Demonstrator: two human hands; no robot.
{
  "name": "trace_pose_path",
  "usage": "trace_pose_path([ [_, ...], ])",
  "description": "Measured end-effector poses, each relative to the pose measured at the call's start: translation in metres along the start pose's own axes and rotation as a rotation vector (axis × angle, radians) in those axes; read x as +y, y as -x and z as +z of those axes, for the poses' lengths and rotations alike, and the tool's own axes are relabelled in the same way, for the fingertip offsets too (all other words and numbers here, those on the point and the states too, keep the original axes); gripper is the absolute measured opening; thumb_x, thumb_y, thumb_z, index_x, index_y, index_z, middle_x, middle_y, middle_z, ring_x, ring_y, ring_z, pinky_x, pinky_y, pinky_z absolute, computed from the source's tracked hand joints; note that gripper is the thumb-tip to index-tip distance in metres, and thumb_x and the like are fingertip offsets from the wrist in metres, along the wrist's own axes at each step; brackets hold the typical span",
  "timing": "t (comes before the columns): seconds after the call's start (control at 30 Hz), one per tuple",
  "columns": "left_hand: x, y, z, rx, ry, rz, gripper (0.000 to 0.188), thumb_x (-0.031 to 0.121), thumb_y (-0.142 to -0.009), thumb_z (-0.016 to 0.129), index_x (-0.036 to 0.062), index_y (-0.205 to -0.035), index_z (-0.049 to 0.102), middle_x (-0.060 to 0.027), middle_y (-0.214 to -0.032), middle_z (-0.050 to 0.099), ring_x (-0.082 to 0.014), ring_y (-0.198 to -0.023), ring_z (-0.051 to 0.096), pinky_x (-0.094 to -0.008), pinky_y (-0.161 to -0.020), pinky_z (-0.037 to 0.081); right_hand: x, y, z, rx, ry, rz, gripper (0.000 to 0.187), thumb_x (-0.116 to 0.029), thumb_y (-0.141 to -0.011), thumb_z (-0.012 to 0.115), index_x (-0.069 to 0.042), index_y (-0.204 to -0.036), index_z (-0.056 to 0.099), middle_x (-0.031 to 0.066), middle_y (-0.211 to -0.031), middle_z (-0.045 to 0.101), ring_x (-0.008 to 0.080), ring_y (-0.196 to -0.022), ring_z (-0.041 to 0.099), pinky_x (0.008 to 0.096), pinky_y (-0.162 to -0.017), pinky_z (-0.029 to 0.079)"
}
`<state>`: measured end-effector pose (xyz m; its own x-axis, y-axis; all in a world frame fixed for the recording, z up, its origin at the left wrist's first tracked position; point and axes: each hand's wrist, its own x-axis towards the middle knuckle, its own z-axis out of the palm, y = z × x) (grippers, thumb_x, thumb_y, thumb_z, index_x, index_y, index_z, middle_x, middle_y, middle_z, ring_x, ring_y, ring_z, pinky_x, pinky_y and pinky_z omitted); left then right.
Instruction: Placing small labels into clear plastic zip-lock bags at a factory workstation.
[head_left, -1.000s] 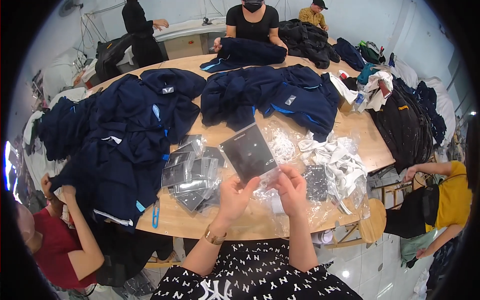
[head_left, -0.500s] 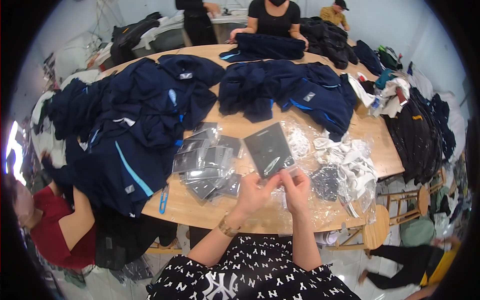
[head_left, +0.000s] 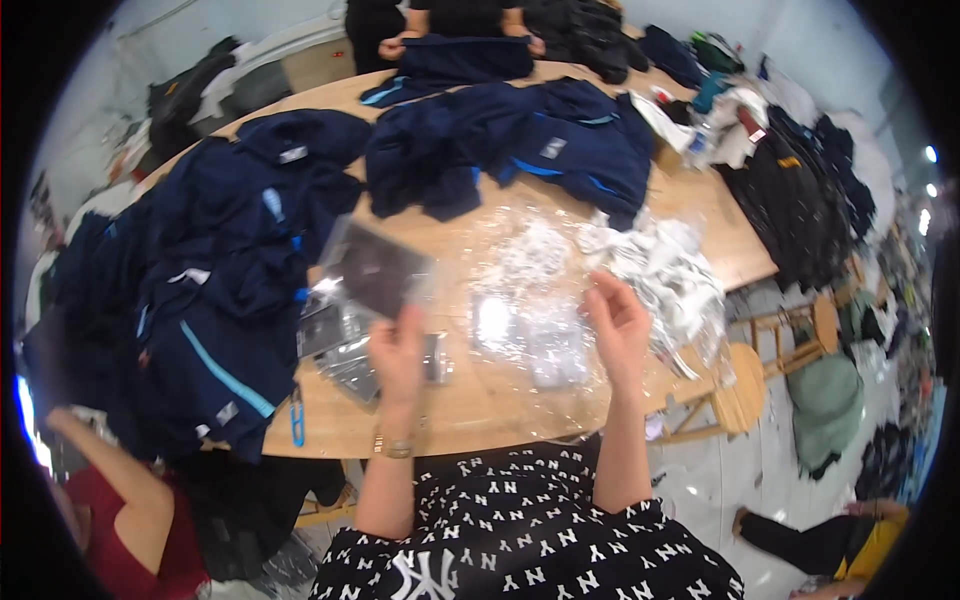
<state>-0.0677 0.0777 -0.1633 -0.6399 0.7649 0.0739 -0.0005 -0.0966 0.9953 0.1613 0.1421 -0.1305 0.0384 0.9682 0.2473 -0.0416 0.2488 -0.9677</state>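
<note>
My left hand (head_left: 397, 350), blurred by motion, is closed on the lower corner of a clear plastic sleeve with a dark insert (head_left: 375, 268). The sleeve is raised over the left part of a pile of similar sleeves (head_left: 355, 365) on the table. Loosely curled, with its fingers a little apart, my right hand (head_left: 620, 325) holds nothing that I can see. It hovers above crumpled clear plastic film (head_left: 560, 340), just left of a heap of white cloth-like pieces (head_left: 665, 265).
Navy garments with light blue trim (head_left: 215, 290) cover the table's left side, and more navy garments (head_left: 520, 135) lie at the back. Small blue thread snips (head_left: 297, 415) rest near the front edge. Co-workers stand across and at left. Wooden stools (head_left: 735, 390) stand at right.
My left hand has carried the sleeve leftward from the middle to over the pile. My right hand has let go of it and moved slightly right. The view has shifted.
</note>
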Motion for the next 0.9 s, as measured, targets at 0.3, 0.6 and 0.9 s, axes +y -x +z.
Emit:
trace_pose_path([
  [0.3,-0.048,-0.017,-0.027,0.086,0.453,-0.41,0.03,0.032,-0.088,0.053,0.0055,-0.074,0.052,0.0024,-0.057,0.045,-0.0051,-0.049,0.042,-0.0189,-0.044,0.037,0.097,0.009,-0.169,0.327,0.677,0.32,0.022,-0.015,-0.079,0.062,0.0,-0.094,0.061,0.0057,-0.07,0.061,0.0091,-0.061,0.054,0.0229,-0.056,0.043],
  [0.6,-0.088,0.006,0.036,-0.466,-0.74,0.184,0.028,0.021,-0.076,0.065,0.0003,-0.095,0.06,-0.0173,-0.082,0.06,-0.0276,-0.07,0.059,-0.0354,-0.065,0.047,0.12,0.011,-0.104,0.25,1.442,0.202,0.073,-0.043,-0.059,0.076,-0.006,-0.116,0.05,0.0162,-0.103,0.049,0.0336,-0.098,0.046,0.0402,-0.083,0.039],
  [0.9,-0.086,0.036,0.099,-0.634,-0.958,0.394,0.077,0.048,-0.071,0.063,0.0069,-0.13,0.035,-0.0219,-0.111,0.046,-0.0372,-0.107,0.041,-0.0458,-0.091,0.033,0.119,0.019,-0.102,0.317,1.065,-0.028,0.078,-0.033,-0.065,0.074,-0.005,-0.128,0.037,0.0209,-0.112,0.05,0.0354,-0.101,0.047,0.041,-0.087,0.038],
])
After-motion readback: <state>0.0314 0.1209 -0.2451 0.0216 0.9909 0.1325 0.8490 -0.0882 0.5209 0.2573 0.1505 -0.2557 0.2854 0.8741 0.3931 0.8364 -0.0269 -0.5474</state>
